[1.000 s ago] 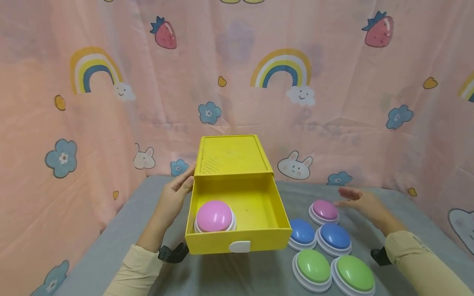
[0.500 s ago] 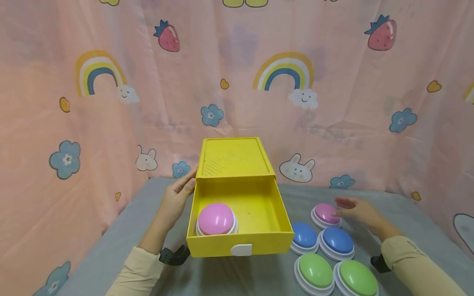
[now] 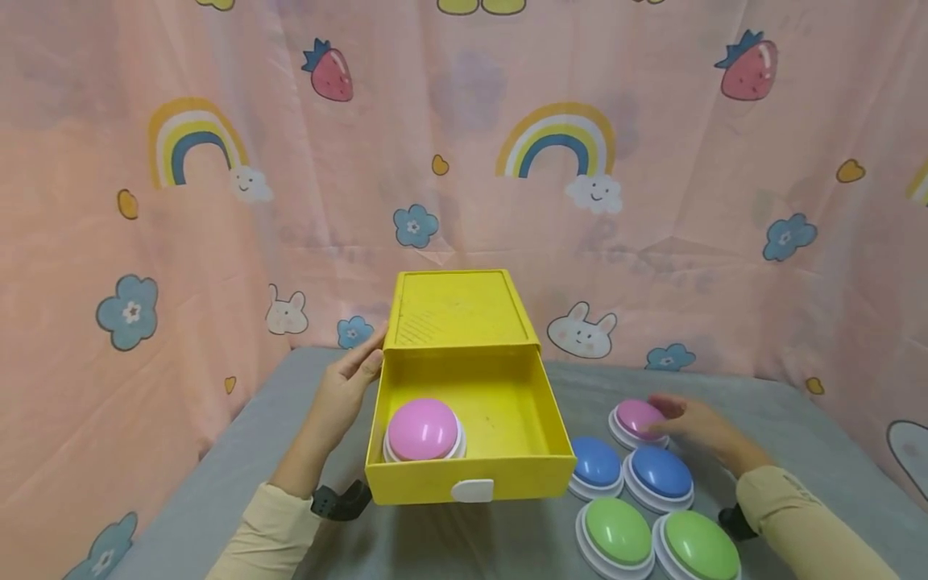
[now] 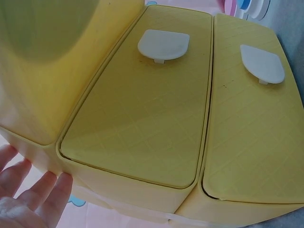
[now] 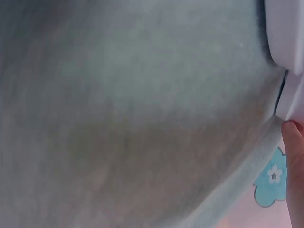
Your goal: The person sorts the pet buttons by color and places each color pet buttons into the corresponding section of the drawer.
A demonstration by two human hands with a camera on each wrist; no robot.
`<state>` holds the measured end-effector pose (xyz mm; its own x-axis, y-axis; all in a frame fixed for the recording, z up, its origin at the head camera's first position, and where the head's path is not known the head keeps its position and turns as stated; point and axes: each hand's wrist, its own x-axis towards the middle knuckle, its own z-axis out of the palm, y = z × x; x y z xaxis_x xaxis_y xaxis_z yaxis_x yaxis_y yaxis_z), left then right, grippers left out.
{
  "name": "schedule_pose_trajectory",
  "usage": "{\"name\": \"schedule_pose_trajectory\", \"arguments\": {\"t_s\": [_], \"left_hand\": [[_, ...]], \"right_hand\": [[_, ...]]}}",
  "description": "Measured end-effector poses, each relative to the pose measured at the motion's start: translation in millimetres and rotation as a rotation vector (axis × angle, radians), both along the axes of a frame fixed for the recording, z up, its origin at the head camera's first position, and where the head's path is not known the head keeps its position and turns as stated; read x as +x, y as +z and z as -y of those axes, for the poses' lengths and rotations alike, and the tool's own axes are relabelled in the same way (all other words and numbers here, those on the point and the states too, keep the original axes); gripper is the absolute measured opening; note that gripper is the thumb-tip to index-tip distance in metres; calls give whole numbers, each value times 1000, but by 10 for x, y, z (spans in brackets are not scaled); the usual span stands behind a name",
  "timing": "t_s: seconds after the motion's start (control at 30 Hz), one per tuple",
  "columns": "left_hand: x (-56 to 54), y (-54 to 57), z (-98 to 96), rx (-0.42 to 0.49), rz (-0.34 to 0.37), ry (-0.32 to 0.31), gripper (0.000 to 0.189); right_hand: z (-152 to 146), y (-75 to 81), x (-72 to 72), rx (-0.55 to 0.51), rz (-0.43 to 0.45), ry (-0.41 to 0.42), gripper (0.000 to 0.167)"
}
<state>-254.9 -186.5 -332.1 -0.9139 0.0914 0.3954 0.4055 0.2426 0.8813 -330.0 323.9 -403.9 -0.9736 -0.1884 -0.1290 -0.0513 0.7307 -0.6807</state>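
Note:
A yellow drawer unit [image 3: 457, 306] stands mid-table in the head view, its top drawer [image 3: 500, 475] pulled out. Inside the drawer, at front left, sits a pink dome push button [image 3: 423, 429] on a white base. My left hand [image 3: 341, 395] rests on the unit's left side, fingers extended along it; the left wrist view shows the fingertips [image 4: 59, 183] at its edge. My right hand [image 3: 696, 427] has thumb and fingers round the right side of a second pink push button [image 3: 638, 419] on the table. In the right wrist view one finger [image 5: 294, 142] meets a white base [image 5: 292, 102].
Two blue push buttons [image 3: 660, 472] and two green ones [image 3: 619, 532] stand close together right of the drawer, nearer me than the pink one. Lower drawers with white handles [image 4: 164, 45] show closed in the left wrist view. A patterned pink curtain [image 3: 464, 185] hangs behind the grey table.
My right hand has moved left and slightly down onto the second pink push button. The left hand holds its place at the unit. The head view has shifted slightly.

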Motion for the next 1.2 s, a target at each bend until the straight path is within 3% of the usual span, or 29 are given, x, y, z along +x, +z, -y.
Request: {"name": "schedule_pose_trajectory", "arguments": {"t_s": [0.87,1.07,1.2], "left_hand": [[-4,-6,3,-12,-2,17,50],[-8,-2,11,-7,-18,22,49],[-12,-5,4,-3,-13,-2,49]], "right_hand": [[72,-36,-20,39,17,8,97],[26,-9,-59,38,-52,17,91],[-4,97,-27,41,-95,11,89]]}}
